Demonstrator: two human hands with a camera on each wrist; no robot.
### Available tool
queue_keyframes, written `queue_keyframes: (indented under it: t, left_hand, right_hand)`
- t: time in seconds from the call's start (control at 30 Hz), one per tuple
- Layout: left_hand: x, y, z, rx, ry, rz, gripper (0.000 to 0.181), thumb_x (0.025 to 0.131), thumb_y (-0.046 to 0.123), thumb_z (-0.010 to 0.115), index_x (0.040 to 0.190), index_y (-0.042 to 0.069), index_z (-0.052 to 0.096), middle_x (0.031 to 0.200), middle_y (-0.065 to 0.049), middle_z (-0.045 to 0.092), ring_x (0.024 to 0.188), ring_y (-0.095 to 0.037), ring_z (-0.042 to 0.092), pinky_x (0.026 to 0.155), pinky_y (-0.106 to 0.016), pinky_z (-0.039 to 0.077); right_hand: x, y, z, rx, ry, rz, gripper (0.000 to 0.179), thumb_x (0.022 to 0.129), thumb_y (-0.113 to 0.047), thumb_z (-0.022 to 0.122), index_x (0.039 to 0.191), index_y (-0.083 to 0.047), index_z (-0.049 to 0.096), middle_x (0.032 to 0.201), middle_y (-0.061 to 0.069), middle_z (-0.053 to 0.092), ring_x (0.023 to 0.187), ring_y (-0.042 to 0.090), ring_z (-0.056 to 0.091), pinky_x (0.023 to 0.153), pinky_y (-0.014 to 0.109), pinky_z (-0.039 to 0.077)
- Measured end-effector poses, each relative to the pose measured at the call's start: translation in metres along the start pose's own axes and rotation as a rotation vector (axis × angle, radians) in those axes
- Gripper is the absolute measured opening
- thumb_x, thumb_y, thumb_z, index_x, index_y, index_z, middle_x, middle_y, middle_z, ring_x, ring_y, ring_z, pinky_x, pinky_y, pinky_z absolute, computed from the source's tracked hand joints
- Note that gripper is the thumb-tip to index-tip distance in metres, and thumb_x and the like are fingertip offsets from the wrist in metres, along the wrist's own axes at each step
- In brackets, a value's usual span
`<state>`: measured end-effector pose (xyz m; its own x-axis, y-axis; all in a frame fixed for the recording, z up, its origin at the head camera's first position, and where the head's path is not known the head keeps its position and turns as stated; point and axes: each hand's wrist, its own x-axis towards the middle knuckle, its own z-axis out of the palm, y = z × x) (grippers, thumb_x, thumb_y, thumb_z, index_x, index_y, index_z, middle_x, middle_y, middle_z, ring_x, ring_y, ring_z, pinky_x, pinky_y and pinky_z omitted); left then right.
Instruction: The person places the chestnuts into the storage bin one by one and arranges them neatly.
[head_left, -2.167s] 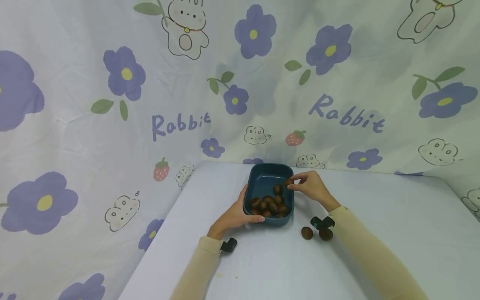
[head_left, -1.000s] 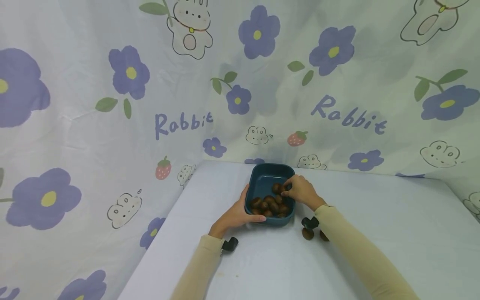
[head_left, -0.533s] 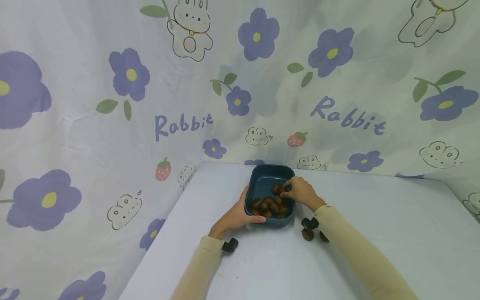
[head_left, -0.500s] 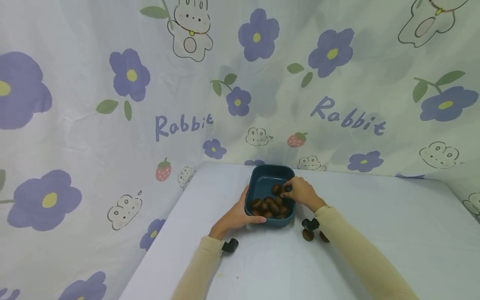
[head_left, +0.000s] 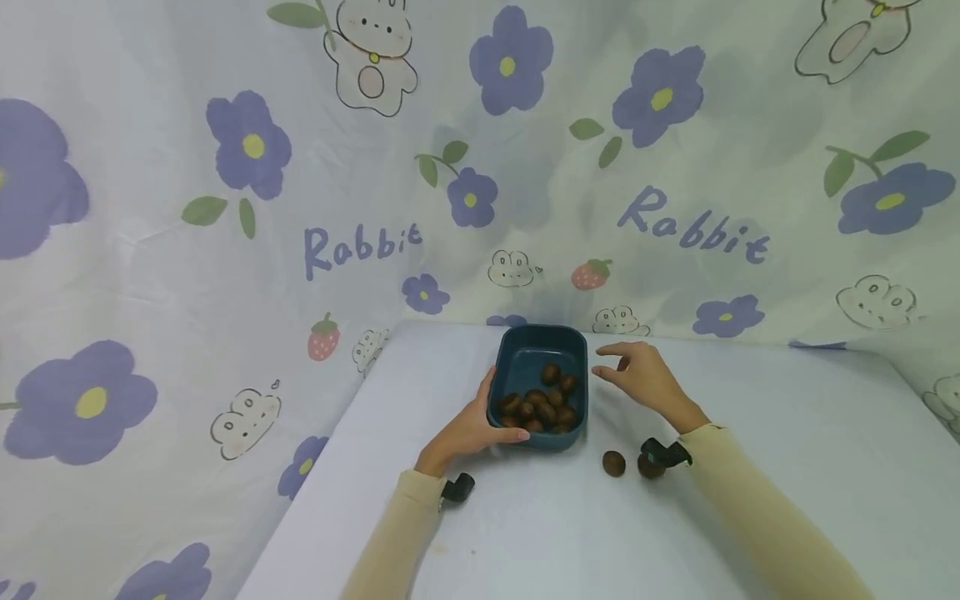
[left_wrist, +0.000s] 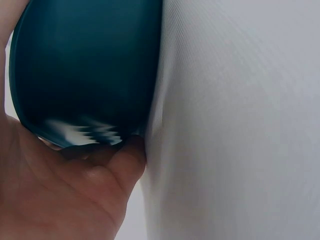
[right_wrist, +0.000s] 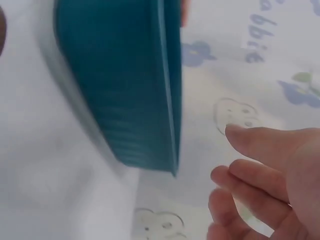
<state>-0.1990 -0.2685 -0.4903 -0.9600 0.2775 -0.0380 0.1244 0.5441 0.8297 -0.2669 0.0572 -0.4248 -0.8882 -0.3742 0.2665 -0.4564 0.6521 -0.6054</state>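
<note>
A dark teal rectangular tub [head_left: 492, 367] stands near the back of the white table. Several brown, round, nut-like pieces [head_left: 536, 400] lie in its front and right part. My left hand [head_left: 467, 432] grips the tub at its front left corner, thumb across the front wall. The left wrist view shows fingers curled low against the tub's wall [left_wrist: 90, 65]. My right hand [head_left: 647, 379] hovers just right of the rim with nothing between thumb and forefinger. In the right wrist view its spread fingers [right_wrist: 265, 187] are apart from the tub [right_wrist: 112, 80].
Two more brown round pieces lie on the table, one fully visible [head_left: 613, 463] and one [head_left: 649, 468] partly behind the right wrist camera [head_left: 664, 453]. A flower-and-rabbit patterned curtain [head_left: 540, 167] rises right behind the table's back edge.
The right hand let go of a brown round piece inside the tub, at the right side, then drew back right past the rim. The left hand stayed on the tub.
</note>
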Motion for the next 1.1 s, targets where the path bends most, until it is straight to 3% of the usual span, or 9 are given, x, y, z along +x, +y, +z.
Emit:
queue_keyframes:
  t: [0.13, 0.27, 0.47, 0.73, 0.9, 1.1]
  left_hand:
    - [0.0, 0.0, 0.0, -0.004, 0.005, -0.004, 0.141, 0.072, 0.064, 0.087, 0.167, 0.026, -0.01, 0.175, -0.01, 0.014, 0.158, -0.035, 0.028, 0.124, -0.063, 0.028]
    - [0.001, 0.0, 0.001, -0.002, 0.006, -0.016, 0.141, 0.072, 0.064, 0.087, 0.167, 0.026, -0.01, 0.175, -0.008, 0.012, 0.159, -0.034, 0.026, 0.125, -0.063, 0.027]
    - [0.001, -0.001, 0.002, 0.001, 0.004, -0.025, 0.141, 0.072, 0.065, 0.087, 0.167, 0.028, -0.011, 0.176, -0.006, 0.01, 0.159, -0.034, 0.025, 0.125, -0.063, 0.028]
    - [0.001, 0.001, 0.0, -0.004, 0.01, -0.021, 0.139, 0.073, 0.064, 0.087, 0.167, 0.027, -0.01, 0.175, -0.012, 0.013, 0.157, -0.039, 0.028, 0.122, -0.066, 0.03]
    - [0.002, 0.001, 0.001, -0.016, 0.004, -0.02, 0.138, 0.073, 0.062, 0.087, 0.166, 0.031, -0.01, 0.176, -0.007, 0.009, 0.159, -0.036, 0.024, 0.124, -0.065, 0.027]
    - [0.002, -0.001, 0.003, -0.017, 0.006, -0.035, 0.14, 0.072, 0.063, 0.088, 0.166, 0.031, -0.01, 0.175, -0.01, 0.011, 0.159, -0.038, 0.024, 0.123, -0.066, 0.027]
  right_hand:
    - [-0.019, 0.006, -0.015, 0.021, 0.018, 0.015, 0.035, 0.092, -0.022, 0.079, 0.122, -0.004, 0.075, 0.118, 0.019, 0.075, 0.086, 0.025, 0.065, 0.058, 0.027, 0.048]
    - [-0.037, 0.014, -0.025, 0.046, 0.032, 0.024, 0.036, 0.092, -0.022, 0.08, 0.123, -0.004, 0.074, 0.119, 0.017, 0.076, 0.089, 0.025, 0.068, 0.063, 0.026, 0.052]
    - [-0.064, 0.027, -0.034, 0.064, 0.069, 0.026, 0.035, 0.092, -0.024, 0.08, 0.123, -0.006, 0.075, 0.117, 0.014, 0.077, 0.088, 0.011, 0.066, 0.074, 0.021, 0.055]
    - [-0.089, 0.039, -0.033, 0.091, 0.1, 0.0, 0.031, 0.092, -0.022, 0.08, 0.12, -0.011, 0.076, 0.115, 0.01, 0.078, 0.085, -0.005, 0.062, 0.077, 0.022, 0.054]
    - [-0.096, 0.044, -0.03, 0.094, 0.08, 0.009, 0.033, 0.091, -0.021, 0.081, 0.122, -0.009, 0.075, 0.116, 0.01, 0.078, 0.088, -0.001, 0.063, 0.077, 0.024, 0.055]
    - [-0.1, 0.048, -0.03, 0.101, 0.048, 0.008, 0.035, 0.09, -0.021, 0.082, 0.122, -0.008, 0.075, 0.117, 0.008, 0.078, 0.095, 0.018, 0.068, 0.079, 0.027, 0.054]
